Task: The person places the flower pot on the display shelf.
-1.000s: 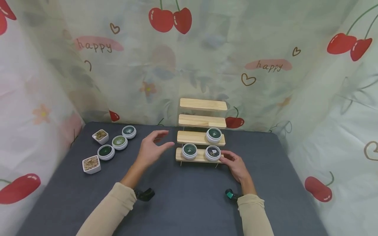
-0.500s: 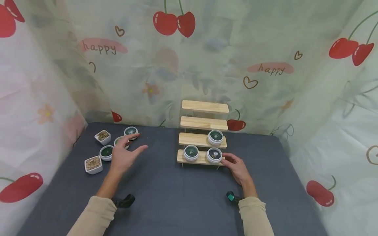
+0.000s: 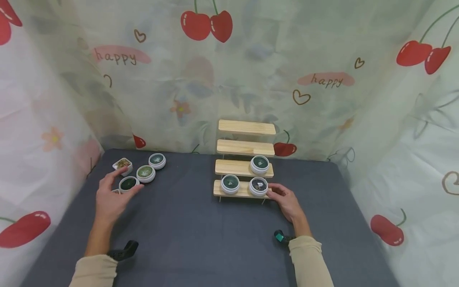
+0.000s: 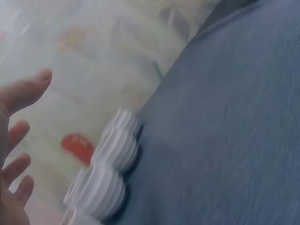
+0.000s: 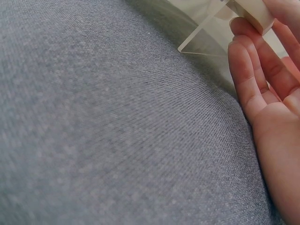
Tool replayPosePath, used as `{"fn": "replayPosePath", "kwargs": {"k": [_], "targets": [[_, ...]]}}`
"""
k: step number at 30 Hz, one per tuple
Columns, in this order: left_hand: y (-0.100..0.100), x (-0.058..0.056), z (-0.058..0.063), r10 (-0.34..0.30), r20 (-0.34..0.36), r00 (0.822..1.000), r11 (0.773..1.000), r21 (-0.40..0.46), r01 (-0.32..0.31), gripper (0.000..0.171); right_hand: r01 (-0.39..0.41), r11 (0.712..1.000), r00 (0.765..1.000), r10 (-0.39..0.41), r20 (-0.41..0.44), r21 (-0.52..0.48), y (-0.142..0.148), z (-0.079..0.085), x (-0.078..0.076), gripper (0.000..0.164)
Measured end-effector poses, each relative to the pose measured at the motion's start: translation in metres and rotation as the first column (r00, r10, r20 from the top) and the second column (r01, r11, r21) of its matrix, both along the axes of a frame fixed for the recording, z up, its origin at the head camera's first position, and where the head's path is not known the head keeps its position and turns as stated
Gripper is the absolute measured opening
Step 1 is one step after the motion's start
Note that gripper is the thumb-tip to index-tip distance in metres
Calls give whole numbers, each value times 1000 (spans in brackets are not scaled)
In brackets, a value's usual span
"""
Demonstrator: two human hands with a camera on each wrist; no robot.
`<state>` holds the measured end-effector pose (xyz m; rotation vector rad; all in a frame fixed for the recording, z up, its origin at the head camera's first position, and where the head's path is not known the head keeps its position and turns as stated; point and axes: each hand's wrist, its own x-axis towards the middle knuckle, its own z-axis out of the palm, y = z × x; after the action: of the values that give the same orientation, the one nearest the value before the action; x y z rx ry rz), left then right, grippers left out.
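Note:
My left hand, thumb and fingers spread apart, hovers over a round white jar with a dark green top. Beyond it stand a light green jar and a grey-green one. A square white dish of dried bits sits at its fingertips; a second such dish is mostly hidden behind the hand. On the right, my right hand grips the end of the lowest shelf of a tiered wooden display stand. In the right wrist view its fingers curl round the pale wood.
Two jars, one dark green and one blackish, stand on the bottom shelf. Another green jar is one tier up. A clear leg props the stand. Printed curtains enclose the dark cloth-covered table.
My left hand has swept left from beside the stand, past the farther jars, to the dark green jar, staying spread. My right hand has kept its hold on the shelf end.

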<state>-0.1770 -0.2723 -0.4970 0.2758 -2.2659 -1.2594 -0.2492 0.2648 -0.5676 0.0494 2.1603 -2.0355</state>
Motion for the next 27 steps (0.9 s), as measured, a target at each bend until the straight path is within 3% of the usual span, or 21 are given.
{"fn": "replayPosePath", "kwargs": {"k": [4,11,19,22,27], "targets": [[-17,6,-5,58,-3,998,998,-15,-58,76,5,1000,1000,-5,-1,3,0,0,1,32],[-40,17,-18,101,139,985,994,30,-106,88,3,1000,1000,-3,-1,-2,1,-1,0,37],[-50,19,-39,110,262,959,988,72,-133,96,6,1000,1000,-6,8,-9,0,-1,-1,33],[-52,21,-48,112,273,955,989,64,-135,98,4,1000,1000,-4,9,-6,0,-1,-1,31],[-53,20,-56,94,245,965,989,88,-118,99,1,1000,1000,-1,3,-9,0,0,0,31]]}}
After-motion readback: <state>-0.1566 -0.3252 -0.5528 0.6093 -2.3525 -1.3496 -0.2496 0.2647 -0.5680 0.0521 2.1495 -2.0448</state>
